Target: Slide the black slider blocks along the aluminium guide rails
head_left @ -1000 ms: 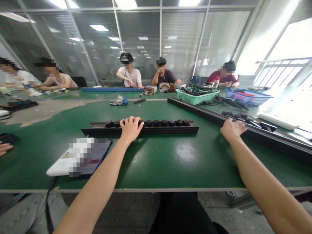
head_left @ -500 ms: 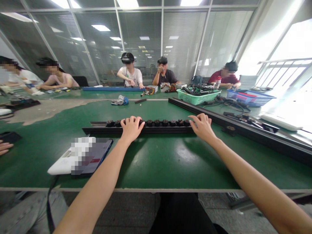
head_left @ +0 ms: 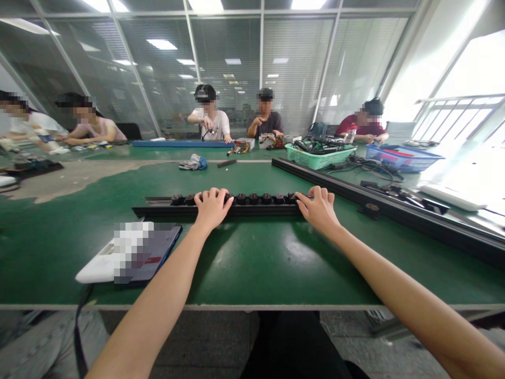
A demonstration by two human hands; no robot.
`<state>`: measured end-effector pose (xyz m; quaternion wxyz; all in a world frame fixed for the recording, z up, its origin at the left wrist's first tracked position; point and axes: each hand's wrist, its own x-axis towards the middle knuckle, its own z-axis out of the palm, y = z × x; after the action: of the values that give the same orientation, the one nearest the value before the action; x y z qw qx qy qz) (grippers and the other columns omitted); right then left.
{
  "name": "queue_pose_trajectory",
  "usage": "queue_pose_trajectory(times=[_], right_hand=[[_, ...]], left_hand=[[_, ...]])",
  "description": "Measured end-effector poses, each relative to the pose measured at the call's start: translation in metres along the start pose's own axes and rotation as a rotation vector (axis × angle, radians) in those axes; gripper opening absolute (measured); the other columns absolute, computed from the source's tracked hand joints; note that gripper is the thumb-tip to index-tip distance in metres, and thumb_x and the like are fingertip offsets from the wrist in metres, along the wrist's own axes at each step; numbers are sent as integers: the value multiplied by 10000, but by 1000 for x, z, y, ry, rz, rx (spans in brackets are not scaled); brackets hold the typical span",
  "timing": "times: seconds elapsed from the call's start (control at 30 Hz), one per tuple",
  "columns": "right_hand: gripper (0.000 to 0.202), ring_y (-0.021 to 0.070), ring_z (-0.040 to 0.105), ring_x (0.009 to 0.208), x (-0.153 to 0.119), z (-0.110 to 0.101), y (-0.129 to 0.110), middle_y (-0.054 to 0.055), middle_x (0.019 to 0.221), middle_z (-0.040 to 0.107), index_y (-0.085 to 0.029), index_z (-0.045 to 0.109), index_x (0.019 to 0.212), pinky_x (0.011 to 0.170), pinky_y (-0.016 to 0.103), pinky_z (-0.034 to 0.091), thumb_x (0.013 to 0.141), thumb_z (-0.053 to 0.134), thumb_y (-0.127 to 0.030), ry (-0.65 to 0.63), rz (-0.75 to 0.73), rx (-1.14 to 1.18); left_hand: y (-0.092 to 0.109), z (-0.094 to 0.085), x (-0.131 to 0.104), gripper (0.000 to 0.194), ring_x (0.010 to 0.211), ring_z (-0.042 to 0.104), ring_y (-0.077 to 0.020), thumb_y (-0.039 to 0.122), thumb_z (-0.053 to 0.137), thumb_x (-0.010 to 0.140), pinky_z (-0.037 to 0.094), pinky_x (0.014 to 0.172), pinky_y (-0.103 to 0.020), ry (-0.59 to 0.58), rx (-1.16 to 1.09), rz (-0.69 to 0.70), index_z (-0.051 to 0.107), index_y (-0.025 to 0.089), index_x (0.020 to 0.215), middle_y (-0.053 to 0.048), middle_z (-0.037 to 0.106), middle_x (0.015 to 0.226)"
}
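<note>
A long black rail (head_left: 260, 211) lies crosswise on the green table, with several round black sockets (head_left: 253, 199) in a row along it. Left of its middle, my left hand (head_left: 213, 208) is curled over the rail, fingertips on its far side and thumb along the near side. At the right end my right hand (head_left: 319, 207) grips the rail, thumb and index finger close to the last visible socket. The rail's right tip is hidden under that hand.
A longer black rail (head_left: 414, 218) runs diagonally at right. Behind it are a green basket (head_left: 317, 159) with cables and a blue basket (head_left: 402, 160). A white device and tablet (head_left: 168, 247) lie front left. Gloves (head_left: 193, 162) lie farther back. Several people sit across the table.
My right hand has moved left along the rail and closed in on its right end. My left hand has stayed in place. Across the table, two people have shifted their hands.
</note>
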<state>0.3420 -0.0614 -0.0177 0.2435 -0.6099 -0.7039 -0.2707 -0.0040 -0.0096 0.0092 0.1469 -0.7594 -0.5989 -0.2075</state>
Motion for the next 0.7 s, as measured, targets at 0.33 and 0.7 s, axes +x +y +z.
queue_pose_trajectory(times=[0.33, 0.7], right_hand=[[457, 319, 556, 1295, 3, 1, -1, 172, 1479, 592, -200, 662, 1369, 1038, 528, 388, 1056, 348, -311, -98, 2, 142], [476, 265, 598, 1339, 5, 3, -4, 173, 1469, 601, -139, 638, 1402, 1211, 479, 374, 1040, 353, -260, -112, 0, 157]], left_hand=[[1, -1, -1, 372, 1192, 518, -342, 482, 406, 1043, 276, 1112, -557, 14, 4, 4, 622, 261, 1250, -127, 603, 1258], [3, -3, -1, 358, 1200, 514, -339, 477, 414, 1040, 273, 1119, -555, 7, -14, -2, 622, 270, 1245, -125, 601, 1252]])
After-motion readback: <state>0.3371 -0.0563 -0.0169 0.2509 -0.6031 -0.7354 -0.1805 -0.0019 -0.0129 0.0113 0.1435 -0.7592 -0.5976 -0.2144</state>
